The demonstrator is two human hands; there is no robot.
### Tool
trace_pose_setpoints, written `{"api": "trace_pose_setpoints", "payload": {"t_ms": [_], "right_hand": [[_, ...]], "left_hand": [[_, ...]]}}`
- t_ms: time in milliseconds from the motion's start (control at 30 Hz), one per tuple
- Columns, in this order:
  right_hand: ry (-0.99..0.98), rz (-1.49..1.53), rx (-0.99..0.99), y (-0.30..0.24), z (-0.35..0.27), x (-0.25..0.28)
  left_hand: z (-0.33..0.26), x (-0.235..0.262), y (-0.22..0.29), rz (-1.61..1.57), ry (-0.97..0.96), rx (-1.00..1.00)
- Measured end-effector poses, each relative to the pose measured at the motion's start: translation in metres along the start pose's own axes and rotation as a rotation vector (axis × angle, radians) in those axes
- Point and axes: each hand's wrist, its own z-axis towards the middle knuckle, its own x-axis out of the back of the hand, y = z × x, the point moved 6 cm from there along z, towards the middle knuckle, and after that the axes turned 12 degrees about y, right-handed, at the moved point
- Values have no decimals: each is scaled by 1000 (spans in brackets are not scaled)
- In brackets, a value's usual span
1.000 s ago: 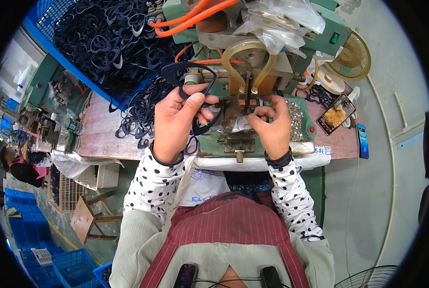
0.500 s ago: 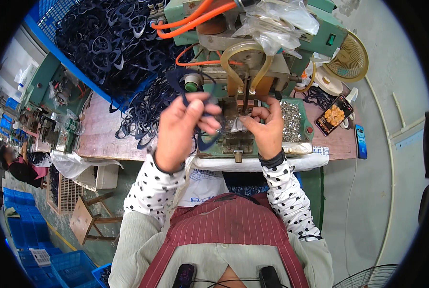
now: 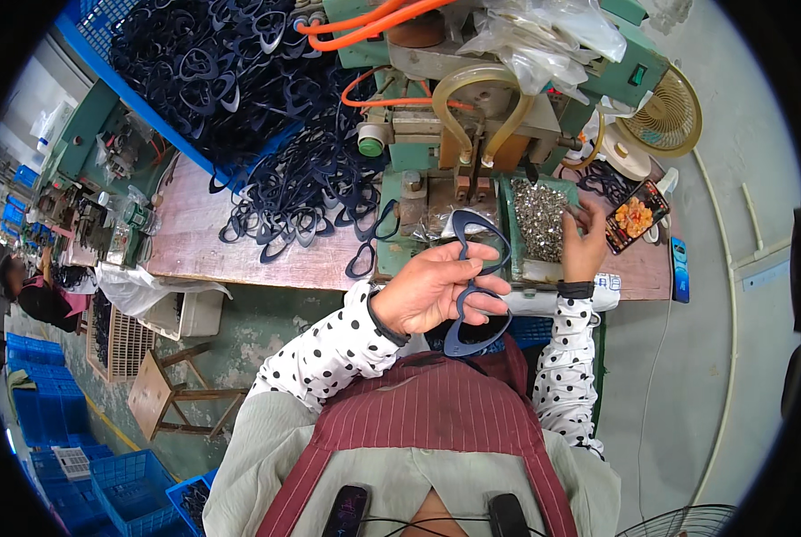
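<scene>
My left hand (image 3: pixel 436 291) is closed around a dark blue looped strap (image 3: pixel 478 336), its two loops above and below the fingers, in front of the machine. At the right edge of a green tray (image 3: pixel 540 268) of small silvery metal pieces (image 3: pixel 536 219), my right hand (image 3: pixel 584 243) has its fingers bent together. Whatever may be between those fingertips is too small to make out. The press machine's head (image 3: pixel 472 183), with two yellowish tubes, stands just beyond my left hand.
A heap of similar dark straps (image 3: pixel 293 192) spills from a big blue crate (image 3: pixel 163 121) onto the table. Right of the tray lie a phone with a lit screen (image 3: pixel 635 217) and a blue phone (image 3: pixel 680 268); a fan (image 3: pixel 669 112) stands behind. Another person (image 3: pixel 42 300) sits far left.
My left hand has come down and right from the machine's left side with the strap. My right hand has left the press head and moved right to the tray's edge.
</scene>
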Motion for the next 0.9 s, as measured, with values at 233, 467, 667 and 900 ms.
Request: {"api": "trace_pose_setpoints", "payload": {"t_ms": [233,467,667,900], "right_hand": [[-199,-306,46,12,0,12],[-155,-537,299,32,-19,-1],[58,-266,221,23,-18,-5],[88,-238,144,21,-23,3]], "left_hand": [[-2,1,-1,-52,10,-26],[-3,-2,-3,48,52,-45],[-38,50,32,1039,335,-553],[0,193,89,1692,987,-867]]}}
